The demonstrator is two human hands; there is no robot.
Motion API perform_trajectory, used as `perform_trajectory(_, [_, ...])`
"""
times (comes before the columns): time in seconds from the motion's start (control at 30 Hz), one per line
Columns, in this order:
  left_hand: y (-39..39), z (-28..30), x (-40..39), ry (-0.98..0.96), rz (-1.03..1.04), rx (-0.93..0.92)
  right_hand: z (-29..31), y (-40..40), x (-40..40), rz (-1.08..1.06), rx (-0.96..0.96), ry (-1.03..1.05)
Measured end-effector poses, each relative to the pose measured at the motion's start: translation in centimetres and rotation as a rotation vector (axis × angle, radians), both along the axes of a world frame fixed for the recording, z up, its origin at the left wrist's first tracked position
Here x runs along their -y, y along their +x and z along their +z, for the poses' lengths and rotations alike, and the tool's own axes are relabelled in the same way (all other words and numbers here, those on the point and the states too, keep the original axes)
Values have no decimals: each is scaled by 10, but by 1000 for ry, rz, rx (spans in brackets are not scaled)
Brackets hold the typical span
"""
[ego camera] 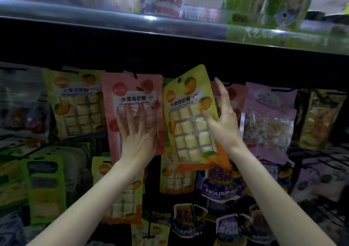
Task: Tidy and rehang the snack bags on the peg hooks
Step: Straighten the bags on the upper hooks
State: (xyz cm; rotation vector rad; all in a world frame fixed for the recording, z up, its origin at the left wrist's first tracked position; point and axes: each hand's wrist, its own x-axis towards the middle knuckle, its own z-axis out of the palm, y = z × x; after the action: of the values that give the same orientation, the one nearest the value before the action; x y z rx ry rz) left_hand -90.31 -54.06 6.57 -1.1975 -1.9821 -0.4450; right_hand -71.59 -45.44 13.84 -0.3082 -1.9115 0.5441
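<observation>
The left hand (138, 132) lies flat on the front of a pink bag (132, 98), fingers straight and spread over its clear window, pressing it against the rack. The pink bag hangs upright just under the black shelf (170, 43), its top edge at a peg hook (134, 75).

The right hand (221, 121) holds a yellow bag (188, 124) by its right edge: the thumb lies on the front near the printed orange, the fingers reach up behind the bag, their tips showing above its right side. This bag tilts, its top leaning to the right, and its left edge is just beside the pink bag. Whether its hang hole sits on a hook, I cannot tell.

Another yellow bag (75, 102) hangs to the left of the pink one. A purple bag (270, 113) hangs to the right. More bags hang in rows below, blurred.
</observation>
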Motion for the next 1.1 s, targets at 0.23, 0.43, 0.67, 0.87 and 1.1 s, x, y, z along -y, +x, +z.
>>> perform_trajectory(0.23, [8,8,8,5,-58,165,31,26,12,49,113,18])
perform_trajectory(0.43, [25,-1,30,258,-329,428,-20,73,8,128,441,38])
perform_trajectory(0.67, [60,-91,33,-73,-658,807,-155,91,-5,80,763,-191])
perform_trajectory(0.87, [49,-132,14,-324,-542,877,-191,69,-7,169,767,-349])
perform_trajectory(1.1, [53,-124,3,-340,-394,453,-201,55,-13,105,520,-415])
